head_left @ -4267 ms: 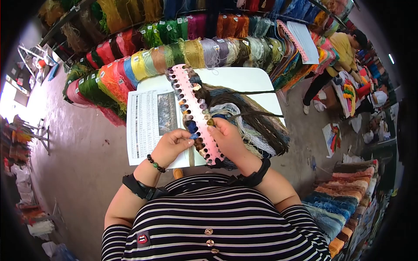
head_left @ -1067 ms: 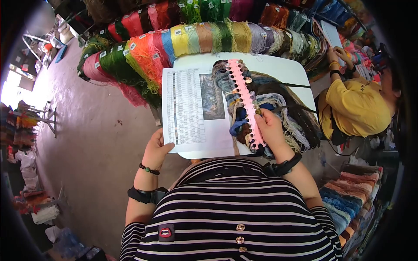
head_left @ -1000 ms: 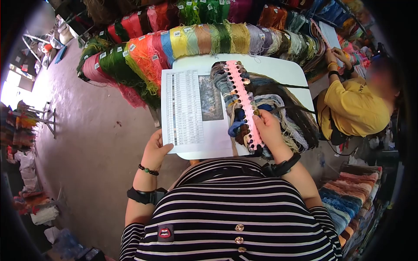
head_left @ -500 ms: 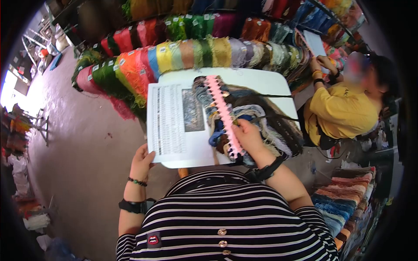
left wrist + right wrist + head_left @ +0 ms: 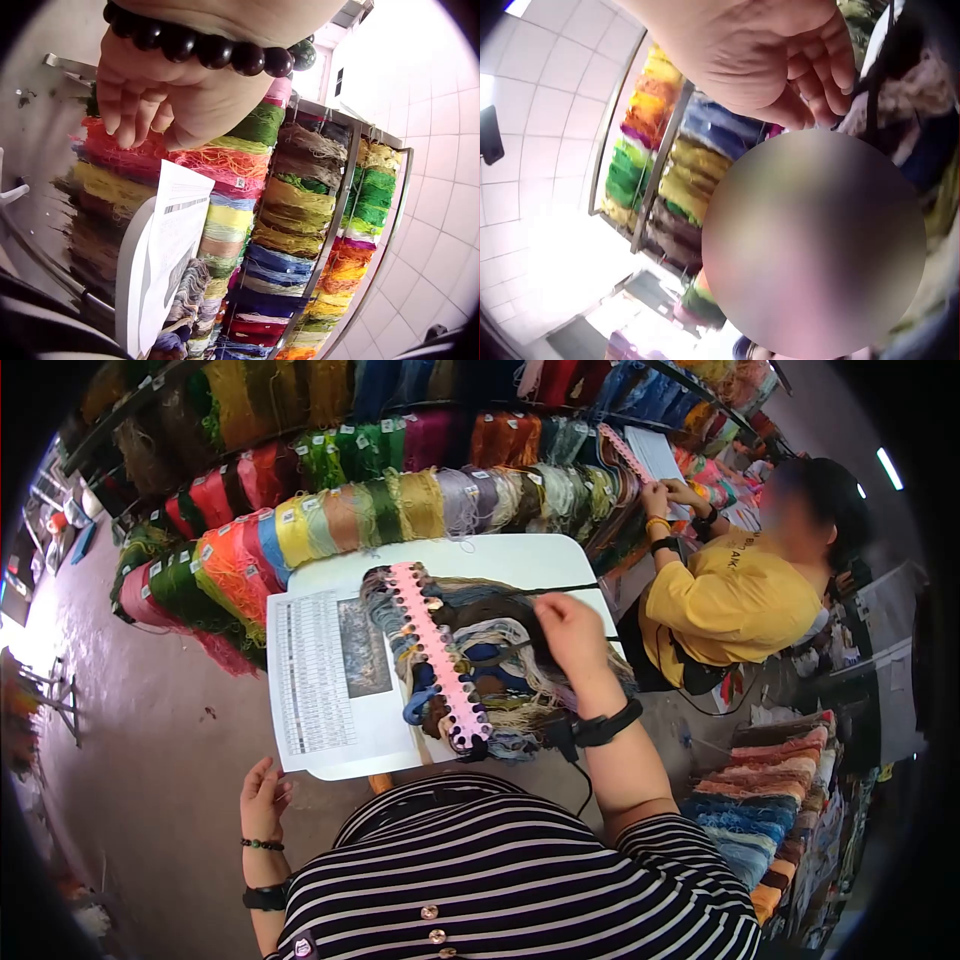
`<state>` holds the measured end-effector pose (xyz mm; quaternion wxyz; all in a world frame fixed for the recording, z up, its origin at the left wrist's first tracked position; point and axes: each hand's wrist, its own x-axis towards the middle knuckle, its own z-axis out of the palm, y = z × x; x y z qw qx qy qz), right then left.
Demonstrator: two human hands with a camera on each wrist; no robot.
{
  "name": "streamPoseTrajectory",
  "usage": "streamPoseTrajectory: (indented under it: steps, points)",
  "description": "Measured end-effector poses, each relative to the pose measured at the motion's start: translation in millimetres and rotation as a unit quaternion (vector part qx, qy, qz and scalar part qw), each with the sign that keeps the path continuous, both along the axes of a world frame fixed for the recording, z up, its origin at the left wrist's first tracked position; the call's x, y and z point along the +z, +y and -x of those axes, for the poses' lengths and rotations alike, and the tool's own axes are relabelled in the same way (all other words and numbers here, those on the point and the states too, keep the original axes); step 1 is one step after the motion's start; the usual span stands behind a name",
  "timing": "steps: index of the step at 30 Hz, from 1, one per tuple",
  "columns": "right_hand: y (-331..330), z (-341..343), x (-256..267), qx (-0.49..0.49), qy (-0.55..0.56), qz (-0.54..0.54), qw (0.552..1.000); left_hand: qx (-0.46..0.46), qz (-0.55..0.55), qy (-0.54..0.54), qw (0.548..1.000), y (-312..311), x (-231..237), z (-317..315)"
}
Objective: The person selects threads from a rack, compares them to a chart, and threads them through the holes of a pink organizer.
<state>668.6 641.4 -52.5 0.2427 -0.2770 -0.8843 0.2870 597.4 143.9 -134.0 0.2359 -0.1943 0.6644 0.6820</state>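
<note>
A pink card with holes along both edges (image 5: 433, 650) lies on a white board (image 5: 520, 553), with thread bundles looped through its holes. Grey, blue, white and dark brown thread bundles (image 5: 500, 610) spread from it to the right. Beneath its left side is a printed sheet (image 5: 315, 675) with a colour table and a picture. My right hand (image 5: 578, 640) hovers at the right end of the dark threads, fingers loosely bent; the right wrist view shows no thread between them. My left hand (image 5: 264, 802) hangs relaxed off the board's lower left corner, holding nothing.
Racks of coloured thread skeins (image 5: 350, 515) stand right behind the board. At the right, a person in a yellow shirt (image 5: 735, 600) handles another pink card (image 5: 625, 452). More skeins (image 5: 765, 810) are piled at the lower right.
My right hand has let go of the pink card and moved right, over the dark threads. My left hand has left the sheet's corner and dropped lower. The head view has shifted.
</note>
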Motion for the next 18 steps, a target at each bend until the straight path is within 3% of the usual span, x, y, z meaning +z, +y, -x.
streamPoseTrajectory:
  steps: [3, 9, 12, 18]
  points:
    - [26.3, -17.1, 15.0, -0.020, 0.025, 0.049, 0.998, 0.019, -0.006, -0.004, 1.000, -8.9, -2.5, -2.7]
    - [1.2, -28.1, 8.9, 0.133, 0.016, -0.054, 0.989, 0.029, 0.004, 0.008, 1.000, -8.6, 4.1, -3.2]
    - [-17.2, -15.8, -21.3, 0.232, 0.037, -0.126, 0.964, 0.033, 0.011, 0.021, 0.999, -2.5, 12.4, 1.2]
    - [-29.2, -10.1, -31.5, 0.236, 0.018, -0.209, 0.949, 0.016, 0.035, 0.040, 0.998, 13.0, 31.6, 5.8]
